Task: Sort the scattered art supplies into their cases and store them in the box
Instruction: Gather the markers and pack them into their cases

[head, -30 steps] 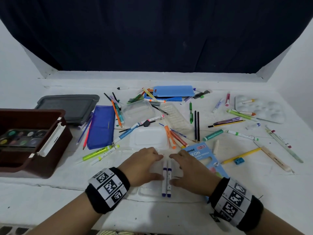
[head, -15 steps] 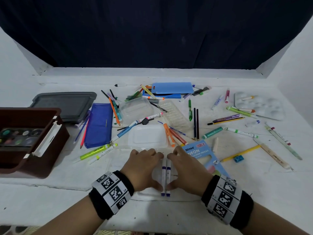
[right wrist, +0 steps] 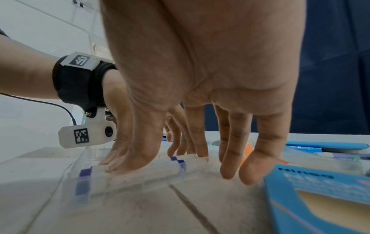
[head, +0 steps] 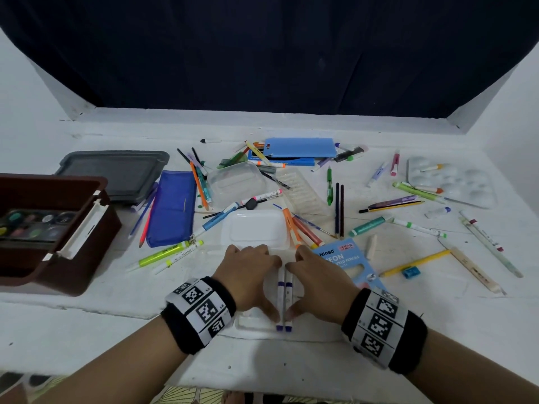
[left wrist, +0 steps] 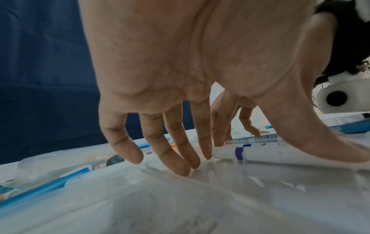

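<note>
Hands have drawn in from both sides over the last second, so the left hand (head: 248, 282) and right hand (head: 316, 282) now flank the two markers (head: 284, 298) closely, where a moment ago they sat wider apart. Both hands are spread with fairly straight fingers: the left fingertips (left wrist: 181, 170) press down on the clear plastic tray (head: 248, 322), and both thumbs lie against the markers' sides, squeezing the pair together without either hand closing around them. The markers, white with purple bands, lie side by side, touching, on this tray at the near edge of the table (head: 87, 330), with the blue pencil packet (head: 347, 259) just to their right. My reading is that the pair is being lined up and seated in the tray's grooves, so this case has only just begun to fill. Most of the work is still ahead: pens, pencils and highlighters lie scattered across the far half of the table, the blue zip pouch (head: 172, 211) looks flat, and the brown box (head: 58, 228) at the left holds only a paint set (head: 29, 225) so far.
</note>
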### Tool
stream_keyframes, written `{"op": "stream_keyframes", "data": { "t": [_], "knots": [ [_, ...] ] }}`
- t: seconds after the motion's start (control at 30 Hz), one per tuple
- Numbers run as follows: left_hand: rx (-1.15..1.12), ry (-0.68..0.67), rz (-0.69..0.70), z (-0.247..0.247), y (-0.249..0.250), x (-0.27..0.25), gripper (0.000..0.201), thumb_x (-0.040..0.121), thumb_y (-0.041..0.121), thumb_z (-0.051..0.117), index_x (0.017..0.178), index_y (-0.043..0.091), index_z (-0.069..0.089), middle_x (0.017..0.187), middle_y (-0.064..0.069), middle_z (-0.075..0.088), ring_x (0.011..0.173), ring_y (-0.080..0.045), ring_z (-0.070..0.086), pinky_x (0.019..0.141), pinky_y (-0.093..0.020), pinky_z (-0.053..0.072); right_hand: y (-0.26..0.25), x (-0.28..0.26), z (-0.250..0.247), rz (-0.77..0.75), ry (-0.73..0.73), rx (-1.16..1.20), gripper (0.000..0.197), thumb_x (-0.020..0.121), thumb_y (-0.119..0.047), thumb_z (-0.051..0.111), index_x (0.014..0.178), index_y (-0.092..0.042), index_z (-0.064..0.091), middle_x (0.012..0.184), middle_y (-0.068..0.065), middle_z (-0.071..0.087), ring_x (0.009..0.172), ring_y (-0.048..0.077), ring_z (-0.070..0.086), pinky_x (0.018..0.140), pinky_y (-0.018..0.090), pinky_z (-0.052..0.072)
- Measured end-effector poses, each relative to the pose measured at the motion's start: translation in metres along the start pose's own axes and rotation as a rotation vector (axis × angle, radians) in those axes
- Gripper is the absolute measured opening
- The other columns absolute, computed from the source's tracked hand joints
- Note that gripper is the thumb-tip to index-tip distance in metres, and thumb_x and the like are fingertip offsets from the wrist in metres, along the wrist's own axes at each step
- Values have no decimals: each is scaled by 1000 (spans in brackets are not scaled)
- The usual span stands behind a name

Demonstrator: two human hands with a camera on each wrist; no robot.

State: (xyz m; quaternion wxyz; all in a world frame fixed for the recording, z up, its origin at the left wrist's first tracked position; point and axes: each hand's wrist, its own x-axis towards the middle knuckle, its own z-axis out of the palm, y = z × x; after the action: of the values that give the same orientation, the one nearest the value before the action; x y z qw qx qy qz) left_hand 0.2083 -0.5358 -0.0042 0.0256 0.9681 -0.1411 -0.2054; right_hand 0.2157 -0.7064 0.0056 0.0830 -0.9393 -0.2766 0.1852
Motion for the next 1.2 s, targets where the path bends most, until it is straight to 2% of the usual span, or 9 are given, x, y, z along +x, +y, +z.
{"op": "stream_keyframes", "data": {
  "t": [0.2, 0.37, 0.47, 0.53, 0.63, 0.73, 0.8, 1.03, 1.2],
  "knots": [
    [-27, 12, -36, -2, 2, -1, 96, 49, 78, 78, 131, 37, 47, 114, 6, 50, 108, -19, 52, 91, -41, 35, 3, 2, -5, -38, 6, -30, 39, 78, -46, 76, 102, -20, 60, 104, -2, 40, 81, 14, 44, 70, 33, 43],
    [-43, 29, -42, -2, 2, -4, 93, 50, 78, 77, 130, 38, 50, 114, 7, 51, 108, -18, 53, 91, -40, 36, 8, 4, -6, -54, 3, -81, 48, 72, -55, 77, 103, -23, 60, 107, -3, 45, 81, 12, 47, 70, 34, 47],
    [-102, 60, -57, -5, -1, -6, 78, 63, 70, 77, 130, 38, 52, 118, 10, 53, 111, -15, 53, 93, -40, 36, 11, 1, -10, -86, 9, -133, 68, 67, -64, 77, 119, -24, 56, 118, -3, 46, 95, 17, 56, 76, 37, 50],
    [-206, 116, -70, -13, -8, -7, 62, 70, 67, 74, 123, 40, 57, 111, 13, 55, 105, -11, 54, 92, -39, 40, 15, -1, -21, -95, 84, -156, 77, 71, -66, 73, 132, -26, 48, 130, -2, 45, 109, 21, 56, 86, 40, 50],
    [-364, 305, -70, -31, -25, -2, 39, 78, 59, 72, 110, 39, 64, 97, 15, 58, 90, -9, 58, 87, -38, 50, 24, 3, -46, -79, 280, -108, 56, 81, -64, 63, 122, -25, 56, 115, -3, 55, 101, 21, 60, 83, 36, 49],
    [-349, 480, -90, -51, -43, 16, 26, 90, 42, 66, 112, 29, 66, 100, 8, 63, 91, -13, 61, 84, -36, 51, 38, 22, -67, -57, 490, -26, 29, 91, -44, 59, 100, -18, 67, 91, -1, 62, 80, 23, 64, 71, 34, 51],
    [-318, 522, -81, -62, -52, 35, 22, 94, 35, 61, 112, 24, 67, 103, 2, 65, 94, -19, 62, 83, -37, 51, 46, 41, -79, -37, 526, 0, 21, 91, -35, 59, 97, -17, 68, 90, 0, 64, 80, 23, 64, 72, 34, 51],
    [-150, 308, -95, -79, -73, 109, 39, 95, 37, 52, 131, 23, 60, 130, -3, 60, 119, -25, 56, 95, -37, 48, 70, 130, -109, -65, 451, -74, 18, 95, -25, 50, 103, -15, 64, 105, 3, 63, 99, 24, 59, 82, 40, 50],
    [-13, 291, -95, -74, -77, 143, 25, 91, 33, 50, 104, 19, 66, 106, -7, 68, 101, -30, 62, 75, -33, 48, 85, 198, -110, -99, 277, -172, 23, 97, -20, 42, 112, -14, 59, 114, 7, 60, 108, 27, 54, 87, 46, 49]
  ]
}}
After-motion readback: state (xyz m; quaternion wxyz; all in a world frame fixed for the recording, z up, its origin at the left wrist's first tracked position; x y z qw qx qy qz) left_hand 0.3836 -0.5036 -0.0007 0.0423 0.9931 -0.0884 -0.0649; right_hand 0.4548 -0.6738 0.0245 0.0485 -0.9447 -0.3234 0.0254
